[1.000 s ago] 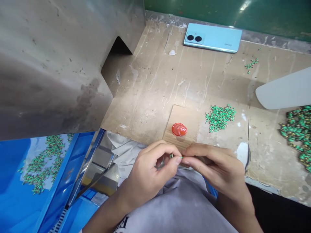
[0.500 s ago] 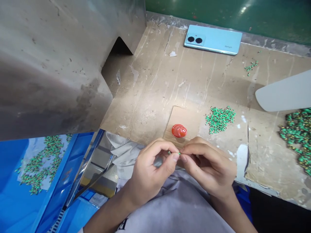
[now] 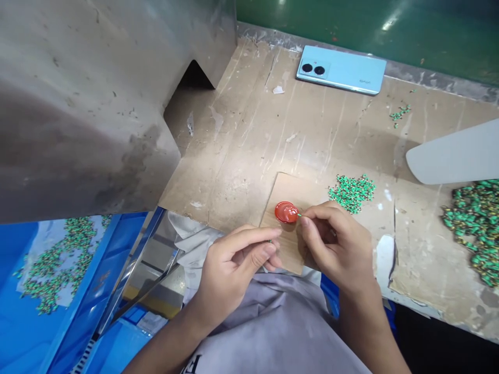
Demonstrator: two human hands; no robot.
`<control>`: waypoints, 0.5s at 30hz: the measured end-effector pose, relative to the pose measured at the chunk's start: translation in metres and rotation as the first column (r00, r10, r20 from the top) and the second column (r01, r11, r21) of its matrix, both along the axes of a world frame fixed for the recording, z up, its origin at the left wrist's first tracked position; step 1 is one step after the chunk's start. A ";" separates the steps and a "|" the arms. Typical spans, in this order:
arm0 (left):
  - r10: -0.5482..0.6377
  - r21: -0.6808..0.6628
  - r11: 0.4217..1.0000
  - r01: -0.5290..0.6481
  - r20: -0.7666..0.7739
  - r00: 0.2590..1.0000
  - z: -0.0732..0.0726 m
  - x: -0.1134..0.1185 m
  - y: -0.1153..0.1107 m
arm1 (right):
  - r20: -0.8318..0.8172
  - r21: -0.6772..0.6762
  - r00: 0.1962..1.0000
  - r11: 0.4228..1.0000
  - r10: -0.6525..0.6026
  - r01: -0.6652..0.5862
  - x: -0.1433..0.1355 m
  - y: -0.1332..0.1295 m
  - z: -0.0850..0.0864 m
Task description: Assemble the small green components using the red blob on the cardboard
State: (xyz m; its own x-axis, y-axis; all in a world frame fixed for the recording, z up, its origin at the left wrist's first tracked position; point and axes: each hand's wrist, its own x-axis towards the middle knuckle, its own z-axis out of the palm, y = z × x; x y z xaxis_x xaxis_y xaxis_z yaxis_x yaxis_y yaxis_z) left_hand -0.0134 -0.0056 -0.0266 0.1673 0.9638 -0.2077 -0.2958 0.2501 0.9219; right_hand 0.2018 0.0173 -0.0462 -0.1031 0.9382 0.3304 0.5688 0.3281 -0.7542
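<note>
Between the thumb and forefinger of my right hand is a small green piece, its tip at the right edge of a small red dish. Glossy red stuff fills the dish, which rests on a cardboard piece. My left hand is pinched at the table's near edge, left of the right hand. A tiny green and dark part shows between its fingertips, mostly hidden. Just beyond my right hand lies a small pile of green parts.
A light blue phone lies at the back. Bigger green parts are heaped at the right, below a pale grey panel. A metal housing stands left, above a blue bin holding more parts.
My hands have come apart. The right one has moved up to the red dish with its green piece, while the left has shifted slightly left and down.
</note>
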 end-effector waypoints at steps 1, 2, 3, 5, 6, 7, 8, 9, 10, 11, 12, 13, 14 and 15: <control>0.002 0.014 1.000 -0.002 -0.018 1.000 0.000 -0.001 0.000 | 0.006 0.002 1.000 1.000 -0.009 0.009 -0.001 0.000 0.000; 0.006 0.029 1.000 -0.005 -0.032 0.999 0.000 -0.002 0.000 | 0.012 0.004 1.000 1.000 -0.016 0.016 -0.002 -0.001 0.000; 0.009 0.041 0.999 -0.007 -0.043 0.999 0.001 -0.002 0.000 | 0.016 0.004 1.000 1.000 -0.023 0.023 -0.002 -0.001 0.000; 0.013 0.056 0.998 -0.009 -0.061 0.998 0.001 -0.003 0.002 | 0.017 0.002 0.999 0.999 -0.035 0.035 -0.002 -0.002 0.000; 0.010 0.058 0.998 -0.006 -0.067 0.998 0.002 -0.002 0.002 | 0.017 -0.001 0.999 0.999 -0.035 0.035 -0.002 -0.002 0.000; 0.005 0.058 0.998 -0.001 -0.070 0.998 0.002 -0.002 0.003 | 0.017 -0.005 0.999 0.999 -0.033 0.033 -0.002 -0.002 0.000; 0.002 0.057 0.998 0.002 -0.070 0.998 0.002 -0.002 0.003 | 0.017 -0.009 0.999 1.000 -0.028 0.028 -0.001 -0.002 0.000; 0.000 0.055 0.998 0.004 -0.071 0.997 0.002 -0.001 0.003 | 0.015 -0.013 1.000 1.000 -0.024 0.024 -0.001 -0.002 0.000; -0.001 0.051 0.999 0.005 -0.072 0.997 0.001 -0.001 0.003 | 0.013 -0.017 1.000 1.000 -0.020 0.021 -0.001 -0.001 0.000; 0.000 0.041 0.999 0.003 -0.077 0.997 0.001 -0.001 0.002 | 0.009 -0.018 1.000 1.000 -0.017 0.018 -0.001 -0.001 0.000; 0.005 0.031 1.000 -0.003 -0.084 0.996 0.001 -0.002 0.002 | 0.005 -0.017 1.000 1.000 -0.016 0.016 -0.001 0.000 -0.001; 0.010 0.019 1.000 -0.008 -0.092 0.996 0.001 -0.002 0.001 | 0.000 -0.015 1.000 1.000 -0.013 0.013 -0.001 0.000 -0.001; 0.014 0.003 1.000 -0.014 -0.102 0.995 0.001 -0.003 0.001 | -0.004 -0.014 1.000 1.000 -0.011 0.011 -0.001 0.001 -0.001; 0.018 -0.012 1.000 -0.020 -0.114 0.993 0.002 -0.003 0.001 | -0.008 -0.011 1.000 1.000 -0.007 0.007 -0.001 0.001 0.000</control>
